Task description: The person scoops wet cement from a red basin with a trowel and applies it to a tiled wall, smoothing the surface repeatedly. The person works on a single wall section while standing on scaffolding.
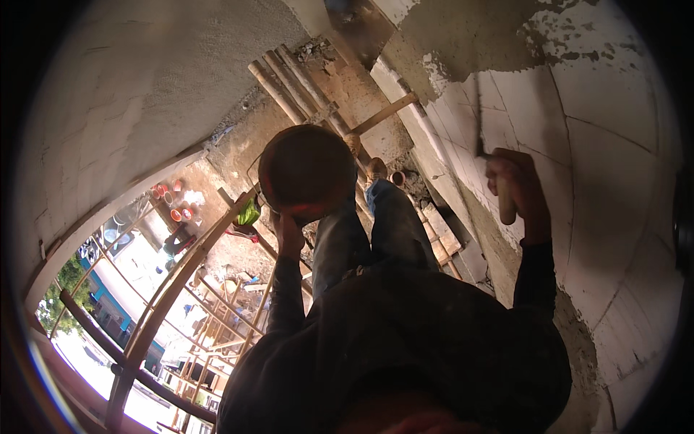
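Observation:
My left hand grips the lower rim of a dark round bucket with a wire handle at its left side. The bucket is held out in front of my legs, and its inside is too dark to make out. Over on the right, my right hand is closed round the pale handle of a trowel. The trowel's thin blade is seen nearly edge-on, pointing away from me, beside the block wall; whether it touches the wall I cannot tell. Wet grey mortar coats the wall's far part.
Wooden poles lie as scaffold under my feet, with a crosspiece reaching the right wall. A plastered wall rises at the left. Below left are a wooden railing, more poles and several orange buckets on lower ground.

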Tool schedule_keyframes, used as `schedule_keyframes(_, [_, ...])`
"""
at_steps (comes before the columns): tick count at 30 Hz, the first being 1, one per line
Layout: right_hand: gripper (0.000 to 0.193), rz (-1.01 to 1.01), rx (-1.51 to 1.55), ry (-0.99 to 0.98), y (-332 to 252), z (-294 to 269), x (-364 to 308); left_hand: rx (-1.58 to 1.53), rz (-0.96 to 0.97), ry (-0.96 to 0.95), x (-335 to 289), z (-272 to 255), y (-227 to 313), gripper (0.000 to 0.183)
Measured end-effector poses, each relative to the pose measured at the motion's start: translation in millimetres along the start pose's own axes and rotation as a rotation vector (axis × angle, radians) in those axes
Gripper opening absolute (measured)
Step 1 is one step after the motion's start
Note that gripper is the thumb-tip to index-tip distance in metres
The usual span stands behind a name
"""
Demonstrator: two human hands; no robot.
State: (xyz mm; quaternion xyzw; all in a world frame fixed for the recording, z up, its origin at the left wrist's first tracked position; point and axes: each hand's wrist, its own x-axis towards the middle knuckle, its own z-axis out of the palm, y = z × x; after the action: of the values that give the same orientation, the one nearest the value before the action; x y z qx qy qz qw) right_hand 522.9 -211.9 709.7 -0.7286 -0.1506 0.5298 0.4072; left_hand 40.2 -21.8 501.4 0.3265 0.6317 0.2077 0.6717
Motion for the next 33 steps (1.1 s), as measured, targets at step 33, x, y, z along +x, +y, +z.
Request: schedule_keyframes(33, [0.031, -0.538, -0.344, -0.254, 143, 176, 139, 0.108, 0.0, 0.001, 22, 33, -21, 0.047])
